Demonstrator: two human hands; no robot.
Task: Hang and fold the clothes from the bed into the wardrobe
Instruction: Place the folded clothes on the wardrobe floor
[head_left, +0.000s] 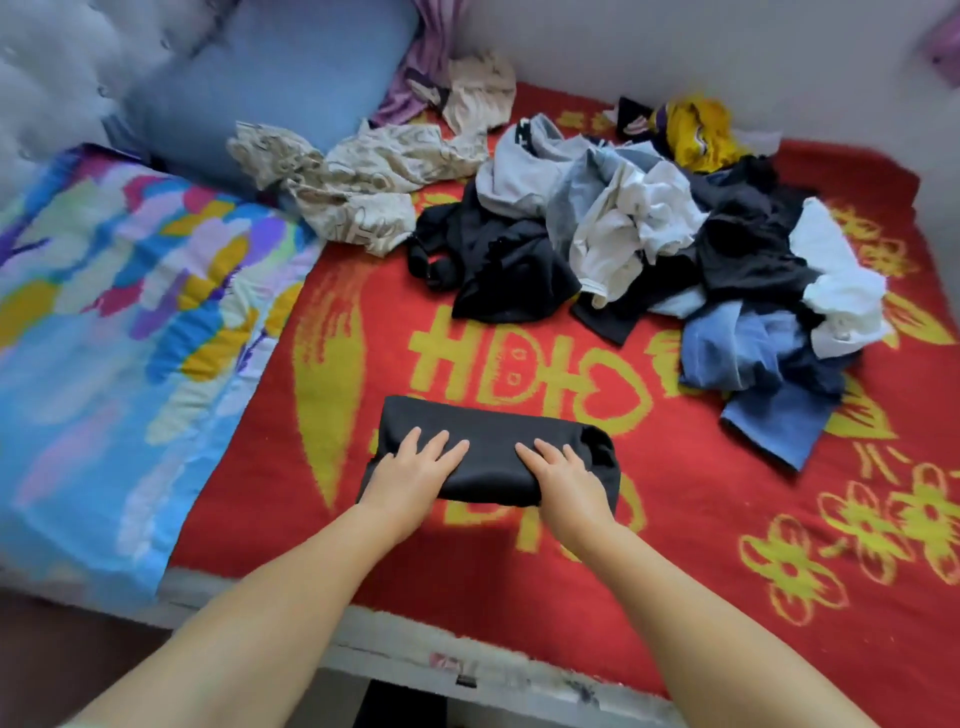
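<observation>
A black garment (488, 431), folded into a compact rectangle, lies on the red and yellow blanket (675, 519) near the bed's front edge. My left hand (415, 467) rests on its left part with fingers spread and fairly straight. On its right part my right hand (563, 470) lies the same way. Both thumbs are hidden at the garment's near edge. A loose pile of clothes (649, 249) in black, white, grey and denim blue sits further back on the right.
A beige patterned cloth (353, 182) is crumpled at the back left by a blue pillow (270, 78). A colourful quilt (130, 322) covers the bed's left side. A yellow garment (696, 130) lies by the far wall. The bed's frame edge (467, 660) runs below my arms.
</observation>
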